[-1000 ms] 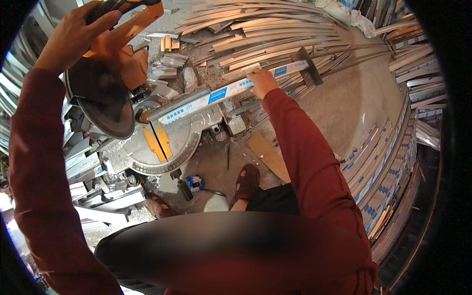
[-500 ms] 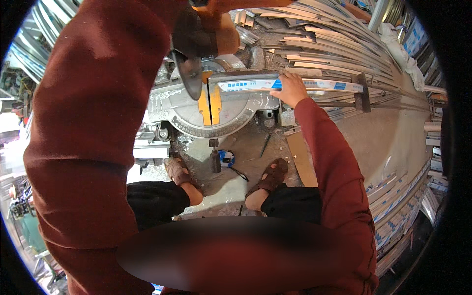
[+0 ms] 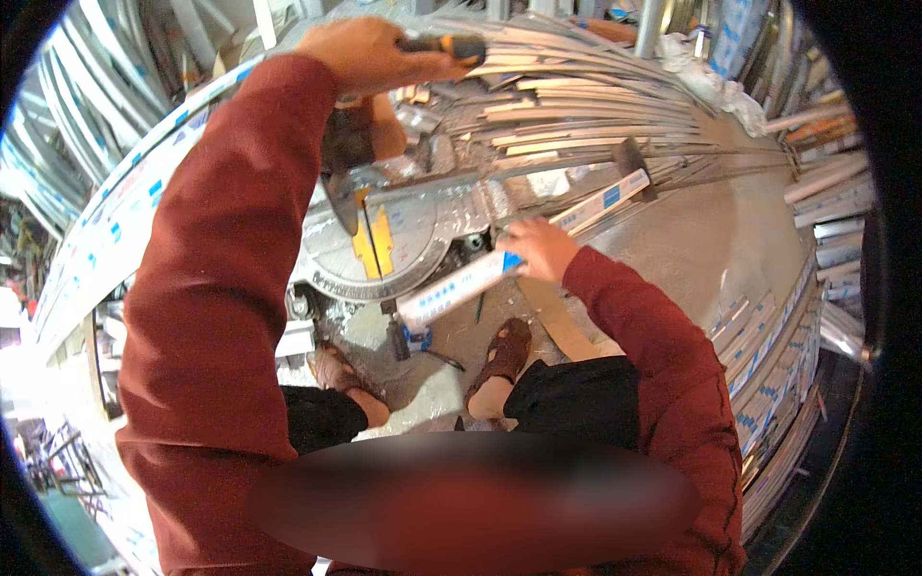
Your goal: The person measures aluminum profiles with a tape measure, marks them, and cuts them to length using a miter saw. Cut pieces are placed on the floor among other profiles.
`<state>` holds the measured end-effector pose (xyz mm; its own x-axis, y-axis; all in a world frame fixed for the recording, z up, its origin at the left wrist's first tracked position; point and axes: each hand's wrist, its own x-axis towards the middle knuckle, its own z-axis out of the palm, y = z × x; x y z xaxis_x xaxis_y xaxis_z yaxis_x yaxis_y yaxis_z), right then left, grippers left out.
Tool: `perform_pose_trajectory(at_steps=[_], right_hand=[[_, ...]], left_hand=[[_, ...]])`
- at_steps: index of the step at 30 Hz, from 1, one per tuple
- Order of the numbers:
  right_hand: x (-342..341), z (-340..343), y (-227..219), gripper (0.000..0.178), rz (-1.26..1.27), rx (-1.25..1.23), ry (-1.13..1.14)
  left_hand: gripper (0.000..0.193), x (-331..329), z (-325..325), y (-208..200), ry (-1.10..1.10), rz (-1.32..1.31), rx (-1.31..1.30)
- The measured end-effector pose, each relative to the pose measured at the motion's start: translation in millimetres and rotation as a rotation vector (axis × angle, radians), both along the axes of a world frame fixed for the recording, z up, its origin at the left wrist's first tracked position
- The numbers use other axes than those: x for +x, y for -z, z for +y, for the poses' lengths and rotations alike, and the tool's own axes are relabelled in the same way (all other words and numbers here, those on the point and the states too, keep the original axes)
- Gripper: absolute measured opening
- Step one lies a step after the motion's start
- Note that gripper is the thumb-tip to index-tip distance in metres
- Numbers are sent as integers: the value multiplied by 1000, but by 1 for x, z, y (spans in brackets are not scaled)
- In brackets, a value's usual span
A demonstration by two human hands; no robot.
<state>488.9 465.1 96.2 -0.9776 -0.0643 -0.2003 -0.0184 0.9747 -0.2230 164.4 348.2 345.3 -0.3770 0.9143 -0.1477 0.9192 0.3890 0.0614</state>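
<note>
My left hand (image 3: 360,53) is wrapped round the black-and-orange handle (image 3: 447,47) of a mitre saw, at the top of the view. The raised saw blade (image 3: 338,208) hangs just left of the yellow slotted insert (image 3: 376,245) in the grey round saw table (image 3: 418,230). My right hand (image 3: 540,248) grips a white metal profile (image 3: 451,291) covered with blue-printed film. The profile lies slantwise, its near end off the front of the saw table, above the floor. Its far end is by a dark upright bracket (image 3: 634,168).
Many long strips (image 3: 595,106) are piled behind the saw. More film-wrapped profiles (image 3: 768,384) lie stacked at right, and others (image 3: 106,86) stand at left. On the floor below are a blue tape measure (image 3: 419,340) and my sandalled feet (image 3: 499,355).
My right hand has pulled the profile away from the saw's fence toward me and swung its near end off the table. My left hand on the handle has come into view.
</note>
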Motion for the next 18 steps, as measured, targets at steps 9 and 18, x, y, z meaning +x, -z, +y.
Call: perform_pose_trajectory(at_steps=[9, 18], right_hand=[[67, 3, -92, 56, 321, 70, 234], [80, 35, -137, 67, 925, -92, 738]], left_hand=[[76, 24, -18, -9, -29, -75, 56], [77, 29, -22, -12, -44, -119, 63]])
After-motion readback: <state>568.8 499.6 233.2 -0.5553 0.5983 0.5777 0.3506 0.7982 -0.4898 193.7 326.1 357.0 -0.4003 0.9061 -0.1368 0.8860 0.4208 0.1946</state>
